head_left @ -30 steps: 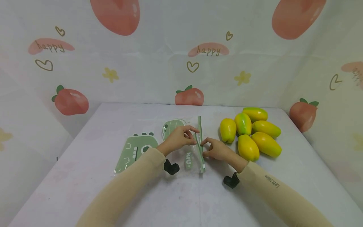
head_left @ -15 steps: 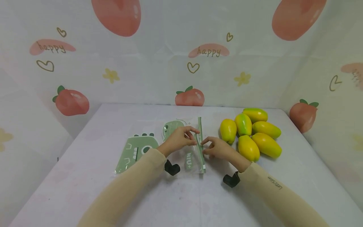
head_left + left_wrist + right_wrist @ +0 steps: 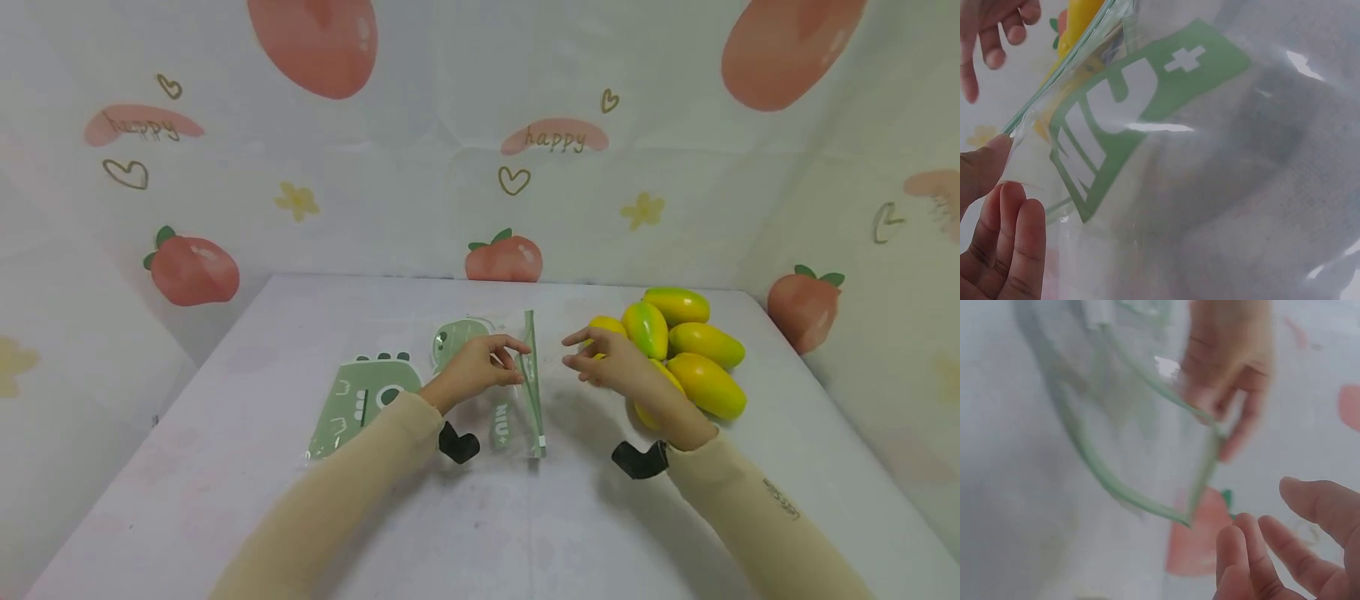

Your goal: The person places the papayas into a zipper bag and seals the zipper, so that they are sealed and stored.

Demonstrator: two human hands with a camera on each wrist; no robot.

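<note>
A clear zip bag (image 3: 533, 392) with green dinosaur prints lies at the middle of the table, its green-edged mouth toward the right. My left hand (image 3: 476, 367) pinches one edge of that mouth between thumb and fingers. In the right wrist view, the green rims (image 3: 1100, 469) of the bag gape apart. My right hand (image 3: 618, 362) hovers just right of the bag, fingers extended and holding nothing. Behind and under it sit several yellow-green fruits (image 3: 705, 385), shaped like papayas or mangoes, some partly hidden by the hand.
The fruits lie grouped on the right side of the white table (image 3: 187, 483). A cloth backdrop (image 3: 420, 200) printed with peaches rises behind and beside the table. Each wrist carries a black camera mount (image 3: 459, 444).
My right hand has let go of the bag's mouth and moved right, toward the fruits. The left hand stays at the bag's edge. The head view has shifted slightly.
</note>
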